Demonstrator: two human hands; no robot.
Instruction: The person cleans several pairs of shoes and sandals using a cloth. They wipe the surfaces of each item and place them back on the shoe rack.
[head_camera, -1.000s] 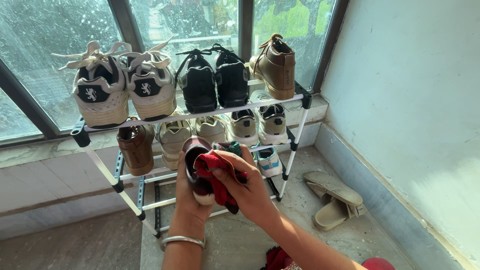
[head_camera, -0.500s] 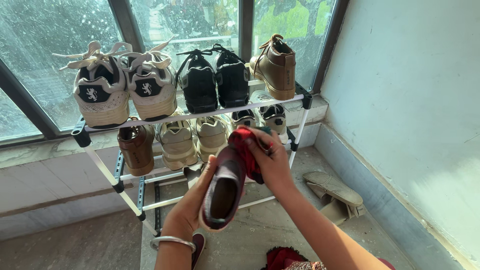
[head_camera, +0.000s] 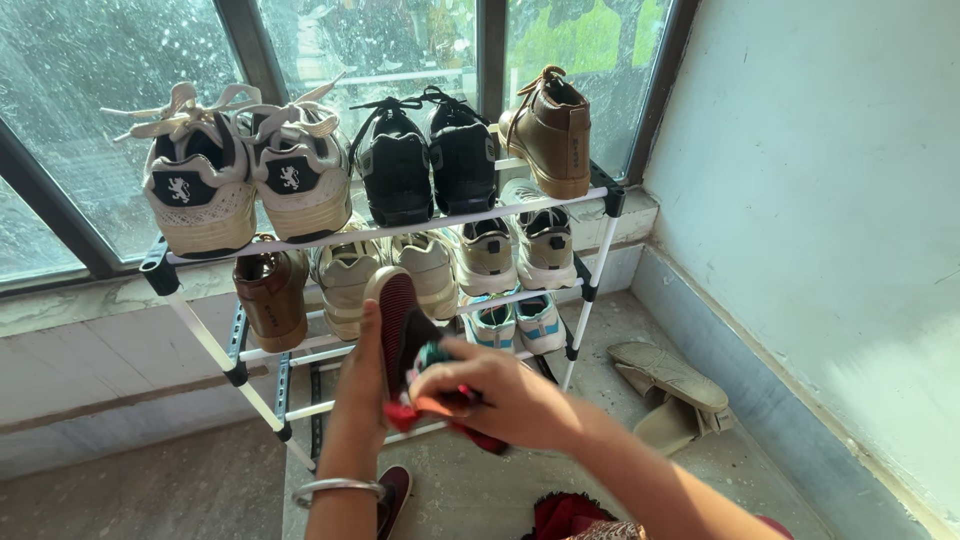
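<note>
We find the dark shoe (head_camera: 398, 325) raised before the rack (head_camera: 590, 290), left hand (head_camera: 362, 385) clasping its side; right hand (head_camera: 500, 400) fingers bunch a red cloth (head_camera: 440, 408) against it; we judge it light, stiff-soled, best gripped mid-body.

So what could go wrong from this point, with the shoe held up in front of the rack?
The left hand holds the dark shoe only by one side while the right hand presses a red cloth on it; it might slip. The shoe is close to the beige sneakers, so a push could knock them. Another dark shoe lies on the floor below, possibly underfoot.
</note>
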